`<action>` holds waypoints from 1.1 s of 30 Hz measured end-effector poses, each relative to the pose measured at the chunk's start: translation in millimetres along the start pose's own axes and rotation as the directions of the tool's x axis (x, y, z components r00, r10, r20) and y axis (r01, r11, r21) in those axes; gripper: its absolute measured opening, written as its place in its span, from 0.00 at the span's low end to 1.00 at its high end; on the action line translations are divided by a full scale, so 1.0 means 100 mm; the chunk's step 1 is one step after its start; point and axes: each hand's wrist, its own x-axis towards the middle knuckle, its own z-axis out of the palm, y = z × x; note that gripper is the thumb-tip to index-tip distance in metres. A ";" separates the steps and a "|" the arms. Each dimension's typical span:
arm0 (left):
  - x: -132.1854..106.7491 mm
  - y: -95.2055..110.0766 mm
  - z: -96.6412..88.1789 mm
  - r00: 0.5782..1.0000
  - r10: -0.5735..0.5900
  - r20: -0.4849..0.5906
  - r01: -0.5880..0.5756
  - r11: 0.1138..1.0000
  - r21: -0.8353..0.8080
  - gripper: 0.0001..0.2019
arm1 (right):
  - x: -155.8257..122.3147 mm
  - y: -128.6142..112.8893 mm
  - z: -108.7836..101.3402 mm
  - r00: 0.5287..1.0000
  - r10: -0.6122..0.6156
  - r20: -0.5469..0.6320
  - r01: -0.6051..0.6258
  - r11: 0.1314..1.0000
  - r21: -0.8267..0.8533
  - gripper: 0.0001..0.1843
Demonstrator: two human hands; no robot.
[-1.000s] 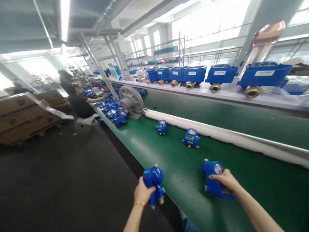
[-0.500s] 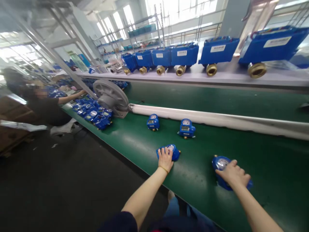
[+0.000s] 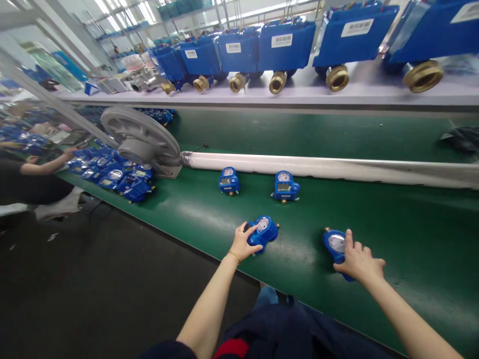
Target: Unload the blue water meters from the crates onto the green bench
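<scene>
Two blue water meters lie on the green bench under my hands. My left hand point(image 3: 242, 244) has thumb and fingers around the lower body of the left water meter point(image 3: 264, 228); its round dial and a brass end on its right stay uncovered. Across the other water meter point(image 3: 334, 243) lies my right hand point(image 3: 361, 262), thumb at its near side and index finger beside the dial. That palm hides much of the meter's body. Farther back, two more water meters, one on the left point(image 3: 228, 181) and one on the right point(image 3: 284, 186), stand apart with nobody touching them.
A long white-wrapped roller point(image 3: 299, 164) runs along the bench from a grey wheel point(image 3: 140, 137). Left of it is a pile of blue meters point(image 3: 112, 172). Larger blue units with brass ends point(image 3: 286, 47) line the shelf point(image 3: 232, 98) above. Another person's arm point(image 3: 48, 164) reaches in at far left.
Both meters under my hands have turned on the bench, their lower bodies now pointing more toward me. My left fingers have slid off its dial to the side. The view has shifted.
</scene>
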 end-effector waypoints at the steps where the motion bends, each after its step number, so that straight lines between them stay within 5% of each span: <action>1: 0.01 -0.02 0.01 1.000 -0.018 0.025 0.019 0.999 -0.049 0.46 | 0.02 0.05 0.01 1.000 -0.003 0.004 0.003 1.000 0.005 0.60; 5: -0.01 0.00 0.28 0.997 -0.072 -0.006 0.069 0.974 -0.218 0.62 | 0.19 0.43 0.13 1.000 -0.023 0.012 0.022 0.998 0.052 0.60; 9: -0.10 0.16 0.76 0.973 -0.076 -0.216 0.037 0.983 -0.180 0.58 | 0.46 0.77 0.21 0.999 0.002 0.039 -0.010 0.982 0.191 0.60; 12: 0.01 0.34 0.95 0.911 -0.042 -0.410 0.015 0.998 -0.069 0.55 | 0.64 0.74 0.08 0.997 0.033 0.077 -0.053 0.961 0.272 0.61; 17: 0.70 0.69 0.80 0.770 -0.177 -0.613 0.194 0.980 -0.038 0.53 | 0.83 0.35 -0.34 0.993 0.102 0.056 -0.113 0.958 0.264 0.57; 25: 1.79 1.10 0.52 0.648 -0.359 -0.672 0.389 0.914 -0.114 0.54 | 1.12 0.12 -0.63 0.992 0.107 0.062 -0.119 0.959 0.256 0.46; 33: 2.12 1.28 0.51 0.626 -0.399 -0.670 0.445 0.888 -0.114 0.55 | 1.55 -0.06 -0.91 0.996 0.080 0.032 -0.086 0.957 0.278 0.50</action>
